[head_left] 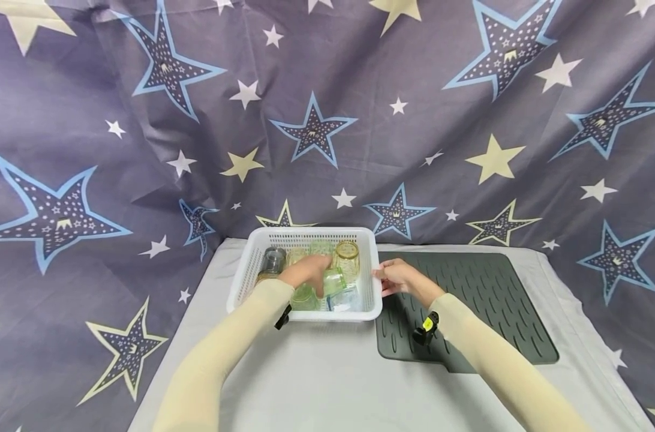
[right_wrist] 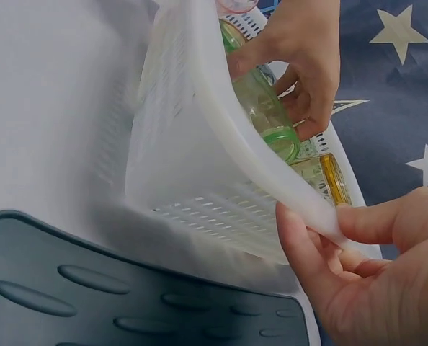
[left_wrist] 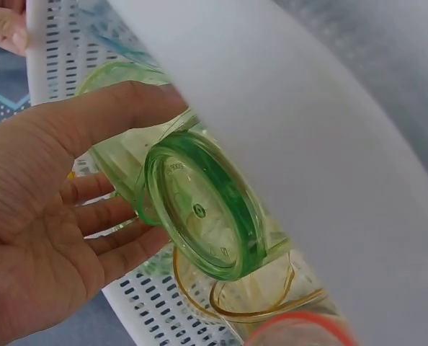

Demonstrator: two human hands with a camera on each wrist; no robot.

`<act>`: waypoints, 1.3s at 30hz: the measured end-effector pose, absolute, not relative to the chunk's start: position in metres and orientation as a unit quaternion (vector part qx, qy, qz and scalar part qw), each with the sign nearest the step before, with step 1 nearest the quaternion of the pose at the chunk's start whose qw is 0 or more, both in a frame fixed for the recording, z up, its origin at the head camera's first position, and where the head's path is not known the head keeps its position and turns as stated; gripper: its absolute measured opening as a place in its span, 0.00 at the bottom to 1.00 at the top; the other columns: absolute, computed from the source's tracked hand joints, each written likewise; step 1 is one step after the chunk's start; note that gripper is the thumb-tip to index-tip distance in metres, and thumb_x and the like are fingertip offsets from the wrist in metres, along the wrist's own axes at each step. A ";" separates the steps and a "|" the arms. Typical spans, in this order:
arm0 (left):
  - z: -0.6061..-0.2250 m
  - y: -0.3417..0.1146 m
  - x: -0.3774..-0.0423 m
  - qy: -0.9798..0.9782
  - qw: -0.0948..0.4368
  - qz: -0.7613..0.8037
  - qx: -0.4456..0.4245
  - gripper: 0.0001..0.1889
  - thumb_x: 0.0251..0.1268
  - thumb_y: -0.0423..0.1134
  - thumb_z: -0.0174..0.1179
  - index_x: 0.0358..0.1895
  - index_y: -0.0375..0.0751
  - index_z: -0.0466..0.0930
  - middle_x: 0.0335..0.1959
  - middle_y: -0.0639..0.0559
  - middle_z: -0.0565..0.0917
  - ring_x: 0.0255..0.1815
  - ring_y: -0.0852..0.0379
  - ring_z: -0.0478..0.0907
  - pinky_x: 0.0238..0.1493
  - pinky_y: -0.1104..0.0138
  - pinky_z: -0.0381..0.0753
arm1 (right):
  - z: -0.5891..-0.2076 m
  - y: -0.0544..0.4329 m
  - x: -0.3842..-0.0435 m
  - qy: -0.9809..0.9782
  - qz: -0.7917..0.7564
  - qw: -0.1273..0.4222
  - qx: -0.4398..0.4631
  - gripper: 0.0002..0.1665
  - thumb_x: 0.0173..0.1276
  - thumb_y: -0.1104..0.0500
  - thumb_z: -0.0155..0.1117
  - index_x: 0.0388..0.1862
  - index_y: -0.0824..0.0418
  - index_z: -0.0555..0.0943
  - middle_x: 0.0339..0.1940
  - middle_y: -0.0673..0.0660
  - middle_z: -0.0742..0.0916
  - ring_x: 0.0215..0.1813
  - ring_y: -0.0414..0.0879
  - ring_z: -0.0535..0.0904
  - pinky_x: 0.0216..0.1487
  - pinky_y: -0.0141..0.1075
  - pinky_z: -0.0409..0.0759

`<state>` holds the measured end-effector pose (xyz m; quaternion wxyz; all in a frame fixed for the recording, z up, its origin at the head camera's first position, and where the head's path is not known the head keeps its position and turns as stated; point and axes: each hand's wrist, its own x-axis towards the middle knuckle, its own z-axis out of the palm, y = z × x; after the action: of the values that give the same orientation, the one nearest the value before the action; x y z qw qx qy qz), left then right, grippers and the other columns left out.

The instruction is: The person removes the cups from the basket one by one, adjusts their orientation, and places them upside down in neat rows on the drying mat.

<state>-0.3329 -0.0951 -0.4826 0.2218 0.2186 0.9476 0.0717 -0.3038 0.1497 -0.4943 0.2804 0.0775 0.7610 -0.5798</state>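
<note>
A white perforated basket [head_left: 306, 316] holds several tinted glasses lying close together. My left hand [head_left: 309, 273] reaches down inside it. Its thumb and fingers go round a green glass [left_wrist: 199, 209], whose round base faces the left wrist camera. In the right wrist view the same left hand [right_wrist: 304, 61] has its thumb on the near side of the green glass [right_wrist: 268, 108] and its fingers on the far side. With thumb and fingers, my right hand [head_left: 397, 277] pinches the basket's right rim [right_wrist: 300, 198].
Inside the basket are also an amber glass [head_left: 347, 255], a dark grey glass [head_left: 274, 261] and a pale blue one [head_left: 345, 300]. A dark ridged mat [head_left: 478, 294] lies right of the basket on the grey-covered table [head_left: 317, 378]. A star-patterned curtain [head_left: 317, 186] hangs behind.
</note>
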 end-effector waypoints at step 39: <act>-0.463 -0.115 -0.336 0.903 0.160 0.279 0.285 0.38 0.45 0.40 0.74 0.65 0.35 0.76 0.57 0.45 0.81 0.47 0.52 0.76 0.52 0.60 0.82 | -0.497 0.152 -0.303 0.758 -0.586 0.276 0.075 0.06 0.79 0.60 0.56 0.44 0.64 0.75 0.27 0.54 0.83 0.26 0.42 0.79 0.29 0.34 0.85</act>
<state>-0.3355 -0.1155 -0.4629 0.1600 0.2850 0.9029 0.2793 -0.3031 0.1516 -0.4972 0.2763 0.0755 0.7578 -0.5863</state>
